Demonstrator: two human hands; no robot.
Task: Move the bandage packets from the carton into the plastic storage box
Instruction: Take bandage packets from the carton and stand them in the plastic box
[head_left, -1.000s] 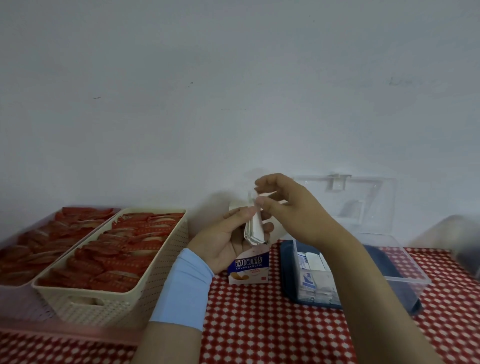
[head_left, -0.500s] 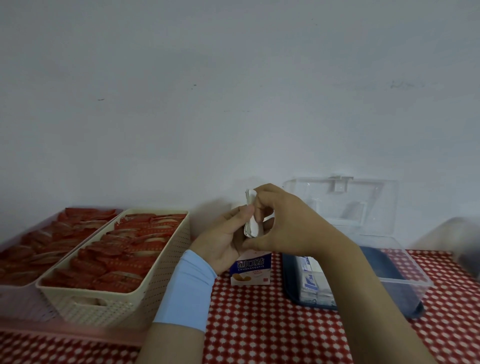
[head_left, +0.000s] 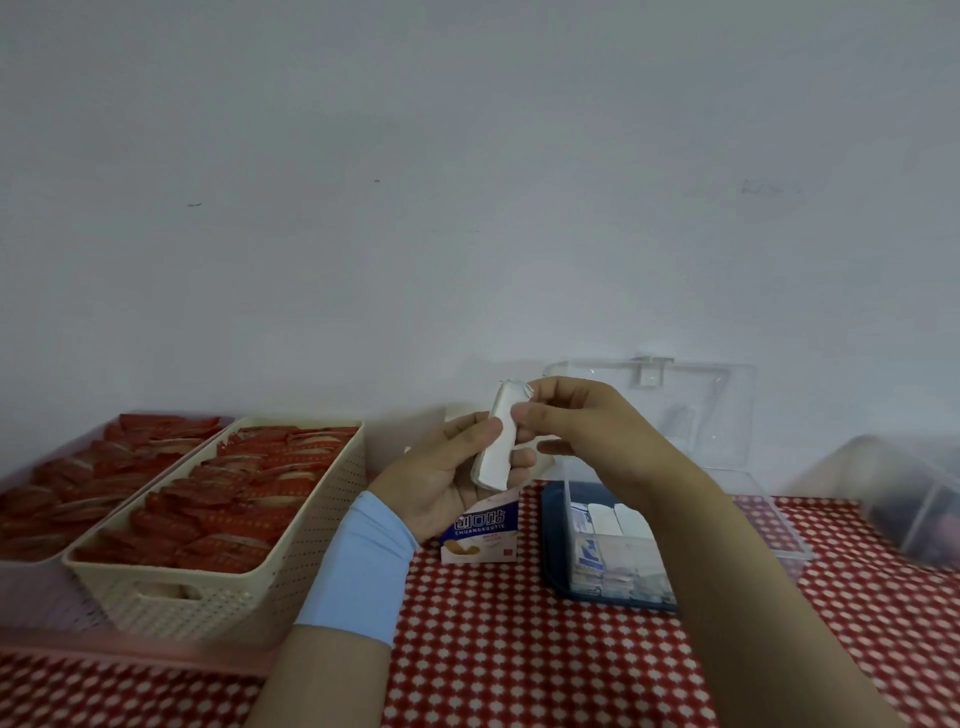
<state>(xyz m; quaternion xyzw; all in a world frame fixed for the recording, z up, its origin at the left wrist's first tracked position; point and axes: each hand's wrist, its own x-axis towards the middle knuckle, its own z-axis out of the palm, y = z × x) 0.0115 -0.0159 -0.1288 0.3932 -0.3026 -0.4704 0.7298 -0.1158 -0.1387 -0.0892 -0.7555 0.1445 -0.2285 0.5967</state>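
Left hand (head_left: 441, 480) grips a white stack of bandage packets (head_left: 496, 447) just above the carton (head_left: 480, 535). Right hand (head_left: 587, 426), earlier at the stack's top edge, now pinches its side. The stack has not yet reached the storage box (head_left: 779, 525), right of the carton.

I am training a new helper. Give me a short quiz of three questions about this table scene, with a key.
1. True or false: the left hand and the right hand both hold the white stack of bandage packets.
2. Where does the small blue-and-white cardboard carton stand? A: on a chair. B: on the red checked tablecloth. C: on the floor.
3. Fill in: the lid of the clear plastic storage box is ____.
Key: 1 true; 2 B; 3 open.
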